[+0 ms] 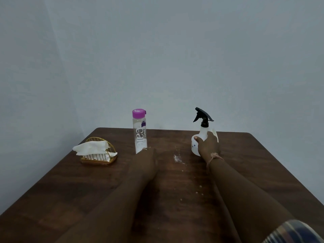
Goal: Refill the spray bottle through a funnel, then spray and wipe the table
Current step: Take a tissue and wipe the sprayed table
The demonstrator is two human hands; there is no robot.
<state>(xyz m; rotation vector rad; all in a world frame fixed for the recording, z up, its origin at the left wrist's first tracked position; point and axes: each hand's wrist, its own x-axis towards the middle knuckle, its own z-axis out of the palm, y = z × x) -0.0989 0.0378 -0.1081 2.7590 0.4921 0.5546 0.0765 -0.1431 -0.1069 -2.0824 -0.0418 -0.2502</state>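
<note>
A white spray bottle (pixel 201 135) with a black trigger head stands upright at the table's far right. My right hand (pixel 207 143) is wrapped around its body. A tall clear water bottle (pixel 140 135) with a purple cap stands at the far middle. My left hand (pixel 146 159) rests low on the table right beside that bottle's base; whether it touches the bottle is unclear. White powder and crumbs (pixel 177 158) lie scattered on the brown wooden table (pixel 70 190) between my arms. No funnel is in view.
A gold wire holder (pixel 98 157) with white tissues (pixel 91 148) sits at the far left of the table. A plain grey wall rises right behind the table's far edge. A patterned sleeve or cloth shows at the bottom right corner.
</note>
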